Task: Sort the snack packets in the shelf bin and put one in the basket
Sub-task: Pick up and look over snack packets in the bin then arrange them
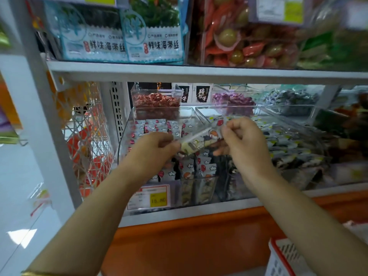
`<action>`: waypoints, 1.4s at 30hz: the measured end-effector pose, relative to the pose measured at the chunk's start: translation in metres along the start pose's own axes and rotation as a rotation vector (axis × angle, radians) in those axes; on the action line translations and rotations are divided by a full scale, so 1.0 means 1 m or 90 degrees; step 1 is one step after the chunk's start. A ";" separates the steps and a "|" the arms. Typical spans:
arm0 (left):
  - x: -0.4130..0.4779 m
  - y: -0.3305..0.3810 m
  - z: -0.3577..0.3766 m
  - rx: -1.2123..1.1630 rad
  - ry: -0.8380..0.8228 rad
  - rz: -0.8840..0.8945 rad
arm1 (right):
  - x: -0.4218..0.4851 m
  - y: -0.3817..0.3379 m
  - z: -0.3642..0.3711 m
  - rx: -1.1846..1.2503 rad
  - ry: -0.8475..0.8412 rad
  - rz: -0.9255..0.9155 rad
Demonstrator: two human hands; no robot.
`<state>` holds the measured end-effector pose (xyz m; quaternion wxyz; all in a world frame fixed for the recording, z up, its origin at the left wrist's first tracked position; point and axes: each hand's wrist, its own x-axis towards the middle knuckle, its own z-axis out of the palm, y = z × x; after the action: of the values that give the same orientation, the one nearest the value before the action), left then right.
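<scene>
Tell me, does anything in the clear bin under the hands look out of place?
Yes. The white-and-red packets stand in tidy rows at the back of the clear bin, but darker yellowish packets sit among them at the front. The left hand and right hand hold a similar packet.

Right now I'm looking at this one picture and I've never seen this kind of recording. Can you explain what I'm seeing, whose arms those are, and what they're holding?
There is no machine here. One camera sits on a person's head and looks forward and down, so the two bare arms are that person's own. They stand at a shop shelf. The left hand and the right hand each pinch an end of one long snack packet, held above a clear bin. Small white packets lie in that bin, and a price tag is on its front. A red and white basket sits at the lower right; only its corner shows.
</scene>
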<state>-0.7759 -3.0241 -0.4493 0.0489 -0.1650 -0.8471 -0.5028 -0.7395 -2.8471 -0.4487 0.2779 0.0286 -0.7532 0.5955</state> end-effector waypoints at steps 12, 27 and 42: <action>-0.010 -0.001 0.003 -0.251 0.025 -0.094 | -0.014 0.008 -0.007 0.390 -0.009 0.269; -0.007 0.006 0.004 -0.511 0.018 -0.149 | -0.011 0.018 -0.007 0.243 0.028 0.121; -0.014 0.010 0.007 -0.179 0.008 -0.002 | -0.017 0.014 -0.010 0.101 -0.055 0.032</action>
<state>-0.7589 -3.0166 -0.4481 0.0295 -0.1658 -0.7685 -0.6173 -0.7265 -2.8386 -0.4671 0.2269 0.0576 -0.7155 0.6582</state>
